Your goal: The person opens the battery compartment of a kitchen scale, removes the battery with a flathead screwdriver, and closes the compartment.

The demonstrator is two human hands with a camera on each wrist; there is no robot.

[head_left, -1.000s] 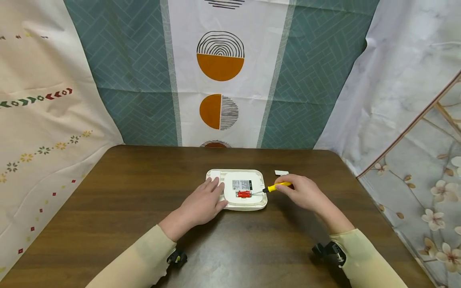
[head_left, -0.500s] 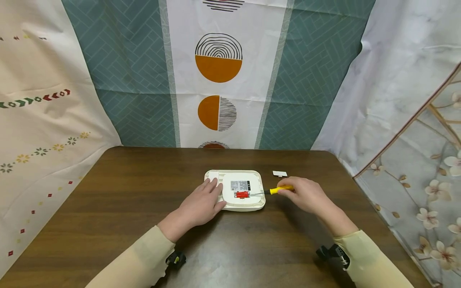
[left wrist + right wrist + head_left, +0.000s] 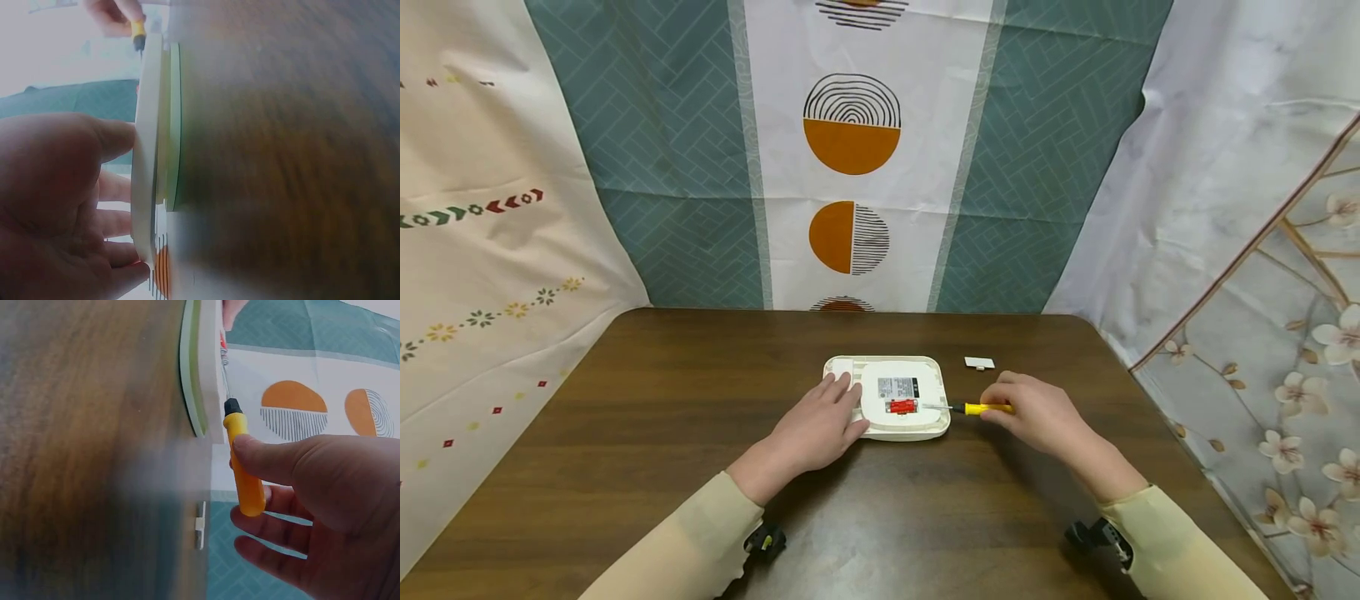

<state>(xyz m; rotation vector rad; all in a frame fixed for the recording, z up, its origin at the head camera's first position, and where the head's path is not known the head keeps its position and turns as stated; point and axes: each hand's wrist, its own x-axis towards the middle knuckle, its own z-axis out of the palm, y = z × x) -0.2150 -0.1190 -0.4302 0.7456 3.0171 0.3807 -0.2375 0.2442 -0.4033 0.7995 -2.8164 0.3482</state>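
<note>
The right hand point(image 3: 1033, 414) is pinching 1 slim yellow-handled screwdriver point(image 3: 985, 409); the left hand point(image 3: 815, 423), fingers extended, is touching a white rounded-rectangular plastic device point(image 3: 898, 370) (grey label point(image 3: 897, 387) facing up).

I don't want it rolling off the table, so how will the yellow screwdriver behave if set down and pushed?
The screwdriver has a rounded-looking handle, so it may roll if nudged. That handle looks smooth, so it could be slightly slippery. The thin shaft looks straight, so it's probably stiff.

Table point(image 3: 917, 517) free between sleeves point(image 3: 1180, 542); screwdriver point(image 3: 988, 409) obstructs right edge of device point(image 3: 901, 422).
</note>
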